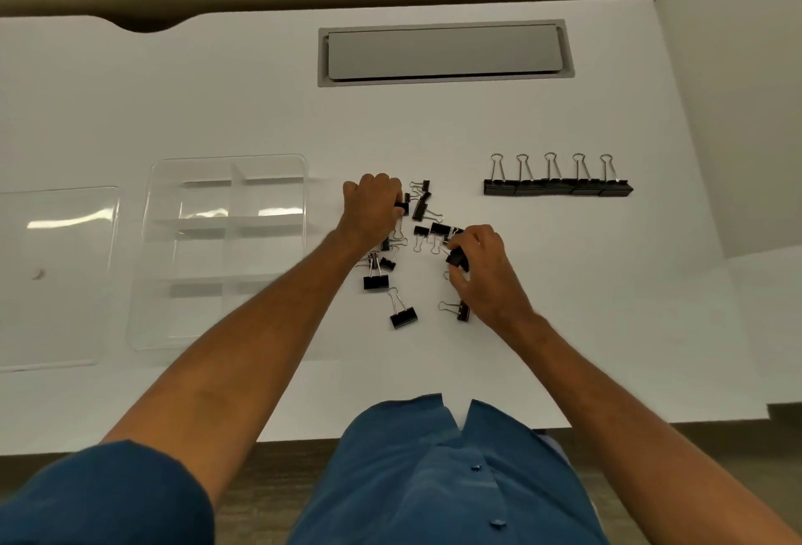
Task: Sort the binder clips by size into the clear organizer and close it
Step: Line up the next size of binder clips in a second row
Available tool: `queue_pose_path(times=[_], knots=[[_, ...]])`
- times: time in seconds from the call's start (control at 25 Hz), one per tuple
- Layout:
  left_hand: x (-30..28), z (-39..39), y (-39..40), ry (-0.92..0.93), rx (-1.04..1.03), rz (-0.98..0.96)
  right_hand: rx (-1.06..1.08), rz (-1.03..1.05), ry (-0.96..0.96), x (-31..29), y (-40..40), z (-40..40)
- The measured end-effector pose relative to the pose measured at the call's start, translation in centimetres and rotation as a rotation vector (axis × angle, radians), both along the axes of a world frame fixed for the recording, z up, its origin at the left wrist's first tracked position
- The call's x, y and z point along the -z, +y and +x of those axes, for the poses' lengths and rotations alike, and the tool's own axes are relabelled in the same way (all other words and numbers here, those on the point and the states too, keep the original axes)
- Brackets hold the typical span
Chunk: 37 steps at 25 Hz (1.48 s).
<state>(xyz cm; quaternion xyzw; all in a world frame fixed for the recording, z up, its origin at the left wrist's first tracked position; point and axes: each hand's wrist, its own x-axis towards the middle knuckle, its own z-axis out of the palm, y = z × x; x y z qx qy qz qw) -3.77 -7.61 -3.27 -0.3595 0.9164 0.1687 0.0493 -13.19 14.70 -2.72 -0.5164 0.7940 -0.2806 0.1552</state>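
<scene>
Head camera looks steeply down, close over the desk (434, 132).

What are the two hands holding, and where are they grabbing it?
Each hand holds a black binder clip by its black body. The left hand pinches a small clip; the right hand grips a bigger clip with its fingertips.

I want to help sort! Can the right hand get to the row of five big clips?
Probably yes. The row of five big clips lies on bare table, nothing between it and the right hand, but that hand already holds a clip.
</scene>
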Motion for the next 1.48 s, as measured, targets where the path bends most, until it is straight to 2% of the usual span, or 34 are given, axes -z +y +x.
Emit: queue_pose_path(times=[0.16,0.44,0.56,0.68,0.84,1.24,1.36,1.48], knots=[[0.0,0.2,-0.2,0.023,-0.041,0.038,0.116,-0.007,-0.031,0.4,3.4,-1.9],[-0.6,0.3,-0.6,0.11,-0.109,0.128,0.189,-0.043,-0.084,0.3,5.4,-5.7],[-0.6,0.3,0.0,0.065,-0.05,0.184,0.194,-0.046,-0.097,0.4,6.2,-7.4],[-0.2,0.1,0.6,-0.029,-0.023,0.147,0.186,-0.027,-0.136,0.8,7.1,-8.9],[-0.2,-0.2,1.0,0.02,-0.061,0.106,0.189,0.0,-0.172,1.2,7.7,-10.3],[-0.9,-1.0,1.0,-0.001,-0.215,0.12,0.207,0.028,-0.141,2.3,7.3,-13.9],[-2.5,-0.8,1.0,0.095,-0.266,0.175,0.228,0.054,-0.139,2.6,7.4,-15.0],[-5.1,-1.8,3.8,0.372,-0.521,0.389,0.252,0.055,-0.152,2.8,8.0,-15.7]])
